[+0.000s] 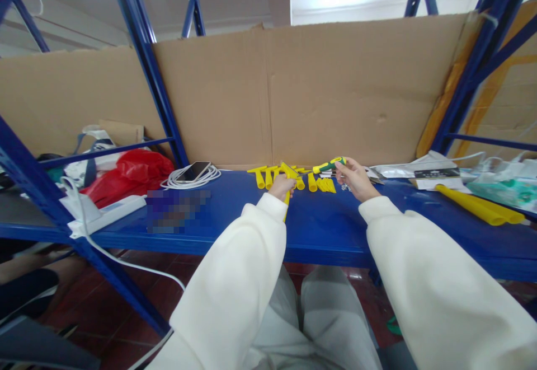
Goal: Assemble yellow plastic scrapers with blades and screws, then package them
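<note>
My left hand [282, 186] is closed around a yellow plastic piece [287, 169], which sticks out above and below the fingers. In my right hand [354, 179] is a screwdriver with a green and yellow handle [329, 165], held near its end. Its shaft points left toward the yellow piece; whether the tip touches it I cannot tell. Behind the hands, several yellow tubular parts [260, 179] lie in a row on the blue shelf [319, 224]. Flat yellow pieces [326, 185] and small metal bits [345, 187] lie between the hands, on the shelf.
A coiled white cable [212, 175] surrounds a phone [193, 172] at left, near a white power strip [109, 214] and a red bag [136, 174]. Long yellow cones [478, 205] lie at right beside plastic packets [419, 167]. Cardboard [335, 90] stands behind; blue posts [157, 84] flank it.
</note>
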Motion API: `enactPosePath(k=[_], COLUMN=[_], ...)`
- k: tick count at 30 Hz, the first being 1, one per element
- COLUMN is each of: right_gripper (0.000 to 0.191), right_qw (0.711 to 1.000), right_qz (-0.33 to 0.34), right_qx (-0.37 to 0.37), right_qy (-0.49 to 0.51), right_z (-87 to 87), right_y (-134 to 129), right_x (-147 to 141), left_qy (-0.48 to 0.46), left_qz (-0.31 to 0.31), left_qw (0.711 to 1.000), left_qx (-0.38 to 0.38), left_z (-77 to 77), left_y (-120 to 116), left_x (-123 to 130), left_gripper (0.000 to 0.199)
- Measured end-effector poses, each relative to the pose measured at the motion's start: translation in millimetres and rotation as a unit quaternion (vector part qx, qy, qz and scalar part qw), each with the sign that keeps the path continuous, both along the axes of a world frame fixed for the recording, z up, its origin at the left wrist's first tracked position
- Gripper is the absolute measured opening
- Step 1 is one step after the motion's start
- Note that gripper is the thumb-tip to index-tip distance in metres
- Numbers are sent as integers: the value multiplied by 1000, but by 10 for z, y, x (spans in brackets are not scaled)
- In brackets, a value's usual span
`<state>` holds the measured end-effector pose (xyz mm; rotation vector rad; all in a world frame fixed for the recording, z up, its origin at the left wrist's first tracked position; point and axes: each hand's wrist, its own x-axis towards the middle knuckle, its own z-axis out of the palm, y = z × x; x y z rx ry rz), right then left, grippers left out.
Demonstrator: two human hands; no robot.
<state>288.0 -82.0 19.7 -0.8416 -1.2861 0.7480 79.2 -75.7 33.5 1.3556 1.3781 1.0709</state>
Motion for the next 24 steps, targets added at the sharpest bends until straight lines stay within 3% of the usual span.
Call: enactPosePath(k=[6, 10, 16, 24], right_gripper=[46, 50, 47, 44], right_qw=[996, 994, 999, 995], right_qz=[-10, -18, -4, 12], right_qx=[32, 3, -50, -82], right_qy=[83, 110, 4, -52], right_z=[66, 72, 5, -24], right_y=[12, 17, -2, -39], right_x=[115, 111, 24, -6], left_qy=[1, 8, 9, 1], left_qz=[22, 16, 14, 6], left_qw=[1000, 1000, 1000, 1000], left_qx=[-13, -8, -4, -4], left_z=[24, 39, 56, 37], left_y=[-11, -37, -62, -34], left_x=[-8, -5, -1, 6], left_gripper=[12, 13, 14, 15])
